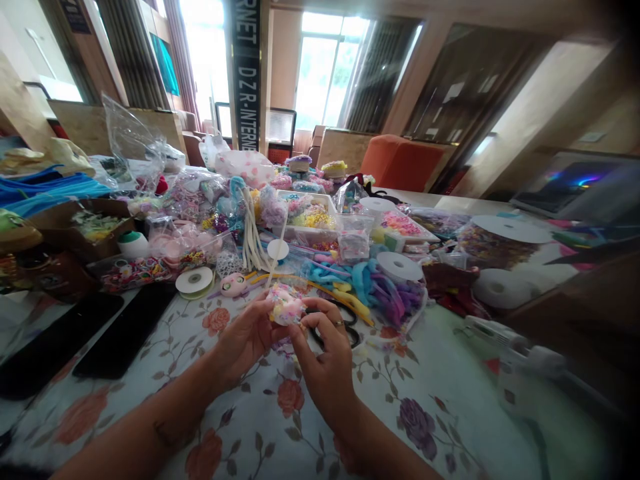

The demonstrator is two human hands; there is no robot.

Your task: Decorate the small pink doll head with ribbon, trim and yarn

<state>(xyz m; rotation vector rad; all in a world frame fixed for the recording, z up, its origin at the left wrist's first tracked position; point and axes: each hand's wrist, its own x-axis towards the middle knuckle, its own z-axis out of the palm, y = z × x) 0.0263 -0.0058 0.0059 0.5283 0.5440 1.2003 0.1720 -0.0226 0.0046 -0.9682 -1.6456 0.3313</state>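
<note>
Our left hand [245, 337] grasps the left side of a small pastel ornament [286, 305] with thumb and fingertips. Our right hand [325, 360] pinches its lower right edge. We hold the ornament just above the floral tablecloth [240, 413], near the front middle of the table.

Just behind the right hand lie black scissors [350, 330], partly hidden by the fingers. Beyond these sits a pile of blue and purple fuzzy cord [370, 283], touching a white spool [399, 267]. Left of the ornament we see a small pink figure [234, 285] beside a pale ribbon reel [195, 281]. Farther back stands a white tray of beads [310, 213]. Two flat black slabs [125, 330] lie well to the left, and a white glue gun [500, 333] lies well to the right.
</note>
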